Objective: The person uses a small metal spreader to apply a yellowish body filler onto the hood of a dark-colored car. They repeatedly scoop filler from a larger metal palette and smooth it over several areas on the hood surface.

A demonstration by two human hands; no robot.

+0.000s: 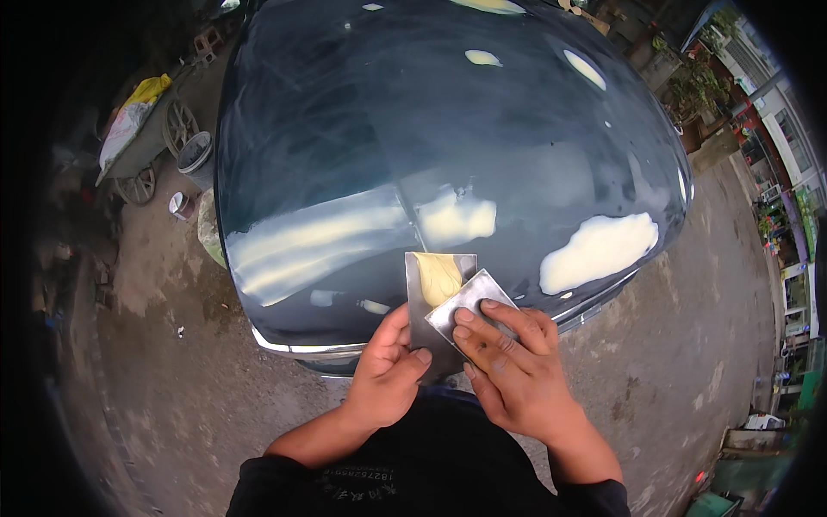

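My left hand (386,370) grips the lower edge of a flat metal plate (419,297) that carries a dab of cream-yellow filler (438,274) near its top. My right hand (508,362) holds a smaller metal spreader (467,302), laid across the plate at an angle, its fingers pressed on the blade. Both hands are over the near edge of a dark blue-grey car panel (345,112). Patches of pale filler lie on that panel: a long streak (310,241) at the left, a blotch (457,217) in the middle and an oval patch (599,250) at the right.
The car stands on a rough concrete yard (189,379). A handcart with a yellow-and-white sack (129,125) and a grey bucket (196,157) stand at the left. Buildings and potted plants (698,86) line the right side.
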